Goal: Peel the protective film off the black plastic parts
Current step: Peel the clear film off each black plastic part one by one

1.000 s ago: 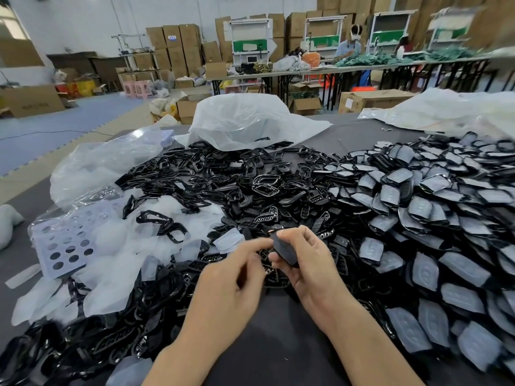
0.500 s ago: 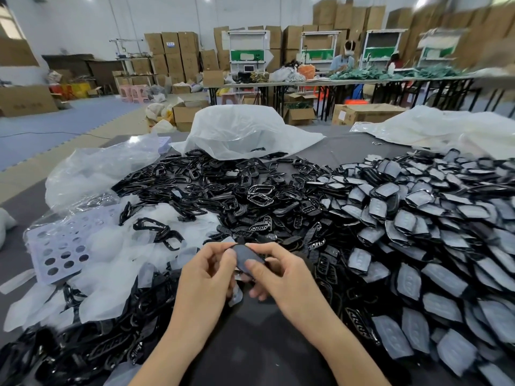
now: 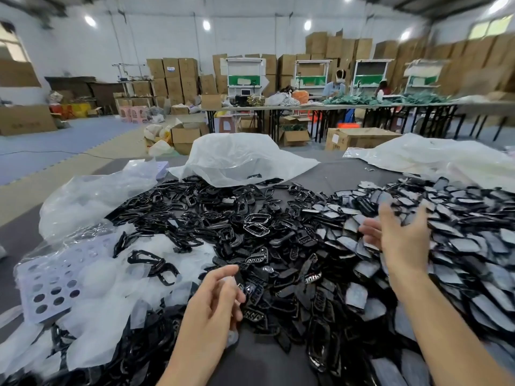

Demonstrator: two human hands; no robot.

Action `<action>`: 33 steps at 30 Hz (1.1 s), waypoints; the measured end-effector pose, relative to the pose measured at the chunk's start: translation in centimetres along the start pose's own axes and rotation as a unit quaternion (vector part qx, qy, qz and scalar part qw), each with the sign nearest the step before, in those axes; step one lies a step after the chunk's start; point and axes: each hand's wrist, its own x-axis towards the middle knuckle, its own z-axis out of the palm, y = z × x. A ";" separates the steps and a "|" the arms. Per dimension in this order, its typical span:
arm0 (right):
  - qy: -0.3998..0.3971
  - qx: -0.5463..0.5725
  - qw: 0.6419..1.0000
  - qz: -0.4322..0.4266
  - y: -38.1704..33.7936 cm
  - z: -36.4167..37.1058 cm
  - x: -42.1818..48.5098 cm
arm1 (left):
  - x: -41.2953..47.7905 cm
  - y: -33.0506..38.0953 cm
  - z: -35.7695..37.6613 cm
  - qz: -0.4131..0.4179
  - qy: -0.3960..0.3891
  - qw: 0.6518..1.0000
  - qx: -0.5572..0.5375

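**Right hand over filmed parts, left hand low with film scrap**

Head view, blurred at right. The right hand hovered above the left edge of the filmed parts, which were piled on the right side of the table. Its fingers were spread and released, palm turned inward, holding nothing I could see. The nearest filmed pieces lay just under and beyond the fingertips; I could not tell whether they touched.

The left hand sat nearer the body, over the front edge of the bare parts. Its fingers were loosely curled and the thumb lay on top. A pale film scrap showed between thumb and fingers; I could not tell whether it was pinched or only lay there. The forearm came in from bottom centre. A film heap lay to the left of this hand.
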 end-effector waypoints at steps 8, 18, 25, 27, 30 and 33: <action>-0.305 -0.339 0.871 -0.182 4.6 13.0 -1.1 | 15.3 -0.5 -5.7 0.048 0.050 0.945 0.320; -0.339 -0.588 0.724 -0.122 12.6 21.9 4.3 | 29.9 -7.8 -21.4 -0.195 0.043 0.811 0.549; -0.322 -0.593 0.721 -0.155 13.8 22.3 4.9 | 33.2 -11.6 -22.8 -0.258 0.047 0.816 0.515; -0.315 -0.590 0.725 -0.167 13.7 22.5 5.1 | 33.4 -10.8 -20.6 -0.231 0.008 0.811 0.538; -0.315 -0.577 0.736 -0.163 13.8 22.6 5.1 | 33.0 -9.4 -17.5 -0.188 -0.102 0.829 0.517; -0.329 -0.560 0.742 -0.167 13.5 22.3 4.8 | 31.3 -7.7 -15.3 -0.167 -0.165 0.850 0.471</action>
